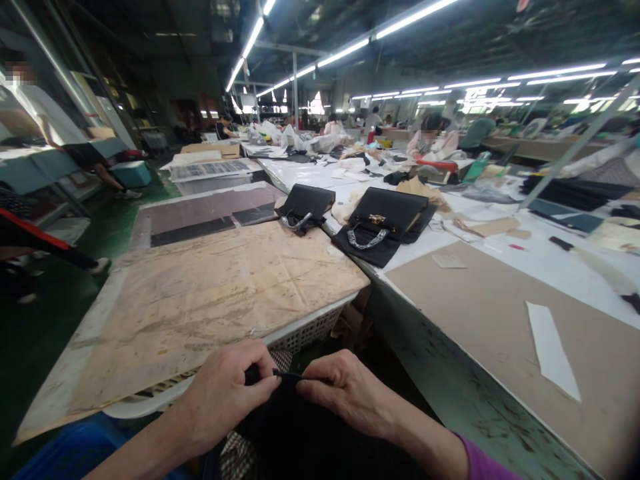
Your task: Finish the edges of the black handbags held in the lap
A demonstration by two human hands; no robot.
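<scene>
My left hand and my right hand are close together low in the middle of the head view. Thumb and fingers of each pinch the upper edge of a black piece of material, with a short stretch of edge between them. The piece hangs down toward my lap; whether it is cloth or leather I cannot tell, and its lower part is lost in shadow. Checked fabric shows beside it at lower left. Ahead on the table lie two black handbags, a larger one and a smaller one, both with wrapped handles.
A worn board rests on a plastic basket in front of me. To the right stands a long table with a white strip. A blue crate is at lower left. Other people work farther off.
</scene>
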